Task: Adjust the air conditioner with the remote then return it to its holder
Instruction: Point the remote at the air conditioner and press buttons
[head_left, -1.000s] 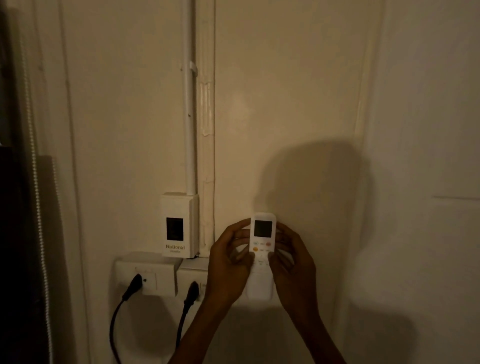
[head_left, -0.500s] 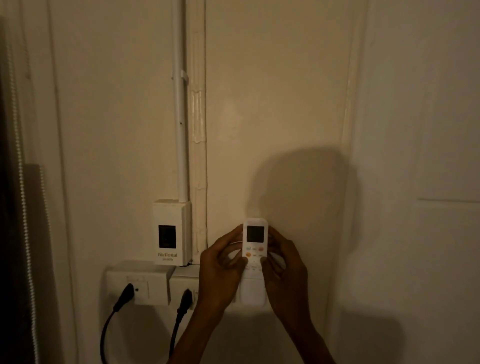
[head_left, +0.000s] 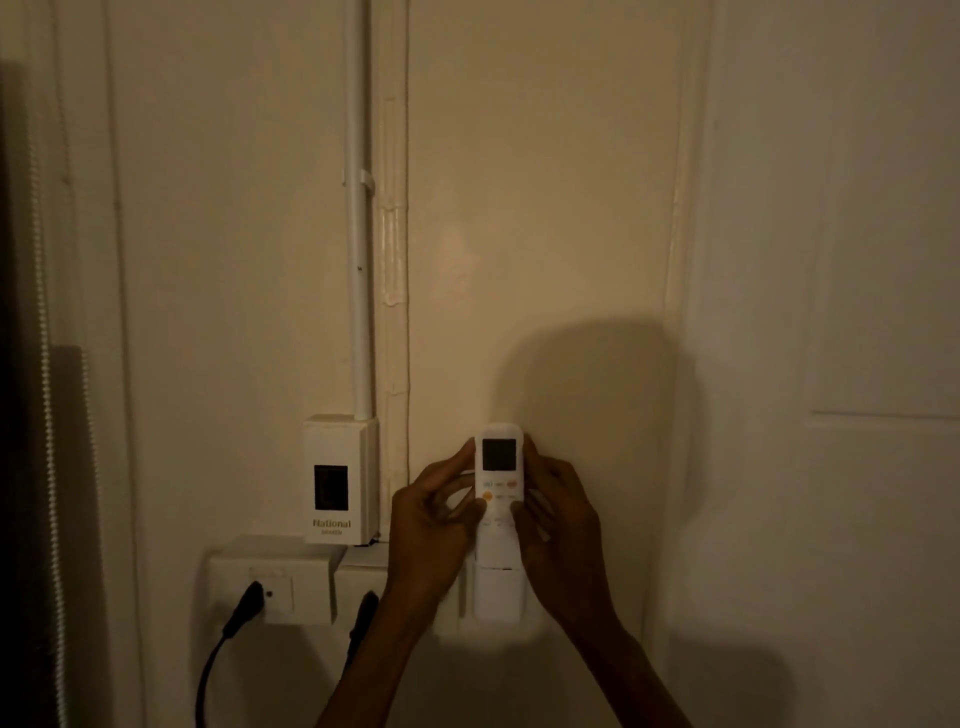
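Note:
A white air-conditioner remote (head_left: 500, 467) with a dark screen and orange buttons stands upright against the wall. Its lower part sits inside the white wall holder (head_left: 497, 597). My left hand (head_left: 434, 525) grips the remote's left edge and my right hand (head_left: 558, 525) grips its right edge, thumbs on the button area. The remote's middle is partly hidden behind my fingers.
A white National breaker box (head_left: 340, 478) hangs left of the remote under a vertical conduit pipe (head_left: 359, 260). Below it are two socket plates (head_left: 270, 579) with black plugs and cables (head_left: 244, 613). A white door panel (head_left: 857, 312) fills the right side.
The remote has slid down a little into the holder with both hands still on it. The camera view has shifted slightly, so the wall fittings sit lower and more to the left.

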